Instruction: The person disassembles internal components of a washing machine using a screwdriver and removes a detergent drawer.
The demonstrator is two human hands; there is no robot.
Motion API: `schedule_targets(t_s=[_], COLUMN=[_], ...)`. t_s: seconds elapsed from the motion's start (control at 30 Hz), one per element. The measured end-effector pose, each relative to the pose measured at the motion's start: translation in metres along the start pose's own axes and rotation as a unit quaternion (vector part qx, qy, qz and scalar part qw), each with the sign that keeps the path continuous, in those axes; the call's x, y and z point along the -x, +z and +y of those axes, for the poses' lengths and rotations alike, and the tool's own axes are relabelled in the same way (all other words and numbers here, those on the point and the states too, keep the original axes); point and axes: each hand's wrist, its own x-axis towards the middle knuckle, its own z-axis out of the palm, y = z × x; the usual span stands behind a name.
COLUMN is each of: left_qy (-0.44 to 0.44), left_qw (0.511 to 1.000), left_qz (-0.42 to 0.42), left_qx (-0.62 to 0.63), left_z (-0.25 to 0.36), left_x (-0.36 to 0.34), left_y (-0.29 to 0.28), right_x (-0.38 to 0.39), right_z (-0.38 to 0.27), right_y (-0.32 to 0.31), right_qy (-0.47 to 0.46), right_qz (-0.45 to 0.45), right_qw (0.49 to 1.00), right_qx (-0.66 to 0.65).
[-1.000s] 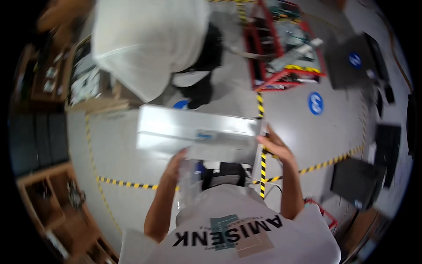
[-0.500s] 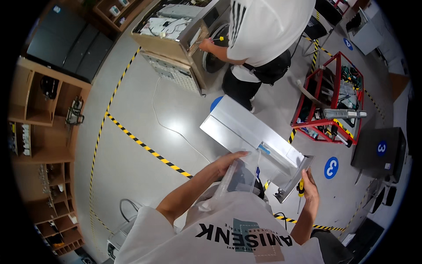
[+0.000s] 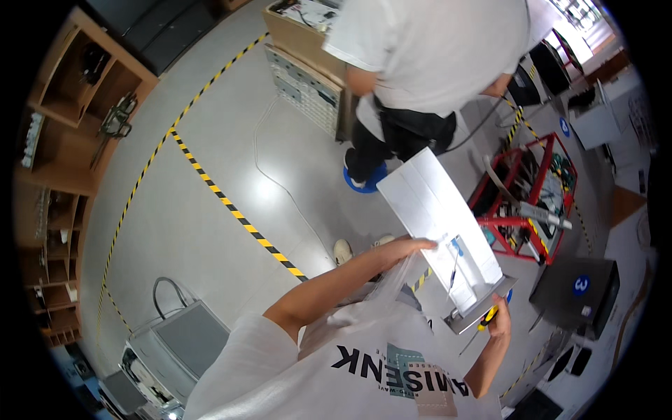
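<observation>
A long silver metal panel (image 3: 430, 210) runs slantwise from my chest up toward another person. My left hand (image 3: 413, 246) rests on the panel's left edge and pinches a clear plastic bag (image 3: 383, 288) that hangs down over my shirt. My right hand (image 3: 498, 320) is under the panel's near end (image 3: 479, 308), its fingers closed around a screwdriver with a yellow and black handle (image 3: 488, 318). The screwdriver's shaft points down and to the left. A small blue part (image 3: 456, 246) lies on the panel near my left hand.
A person in a white shirt (image 3: 427, 49) stands just beyond the panel at a wooden bench (image 3: 308, 38). A red cart (image 3: 539, 203) with metal parts is at the right, a grey box (image 3: 577, 294) below it. Wooden shelves (image 3: 66, 140) line the left; a grey machine (image 3: 175, 343) sits lower left. Yellow-black tape (image 3: 238, 217) crosses the floor.
The view has swung round and the panel has turned from crosswise to slanting away from me. My right hand has slid to its near end; my left keeps the bag.
</observation>
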Motion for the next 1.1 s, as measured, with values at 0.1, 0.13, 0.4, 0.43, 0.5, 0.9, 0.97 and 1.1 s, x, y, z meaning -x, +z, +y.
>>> schedule_targets(t_s=[0.1, 0.13, 0.4, 0.43, 0.5, 0.9, 0.97, 1.1], left_qy=[0.024, 0.028, -0.021, -0.011, 0.012, -0.126, -0.129, -0.145], left_qw=[0.999, 0.999, 0.996, 0.997, 0.996, 0.978, 0.973, 0.964], left_qz=[0.034, 0.038, 0.059, 0.060, 0.070, 0.045, 0.045, -0.010], left_qx=[-0.026, -0.026, -0.059, -0.052, -0.044, -0.163, -0.187, -0.224], left_z=[0.004, 0.002, 0.019, 0.018, 0.026, 0.048, 0.054, 0.047], left_x=[-0.004, -0.008, -0.028, -0.034, -0.038, -0.226, -0.258, -0.329], left_y=[0.010, 0.009, 0.046, 0.055, 0.074, 0.159, 0.193, 0.195], right_x=[0.003, 0.006, 0.031, 0.033, 0.030, -0.044, -0.057, -0.077], right_z=[0.013, 0.011, -0.007, -0.012, -0.012, -0.017, -0.028, -0.005], right_y=[-0.013, -0.012, -0.017, -0.019, -0.027, -0.153, -0.181, -0.217], right_qy=[-0.001, -0.005, -0.040, -0.049, -0.054, 0.000, 0.020, 0.063], right_qz=[0.049, 0.052, 0.079, 0.089, 0.087, 0.163, 0.168, 0.196], right_qw=[0.997, 0.998, 0.996, 0.995, 0.995, 0.986, 0.984, 0.965], right_qx=[-0.055, -0.046, 0.013, 0.020, 0.017, -0.037, -0.060, -0.165])
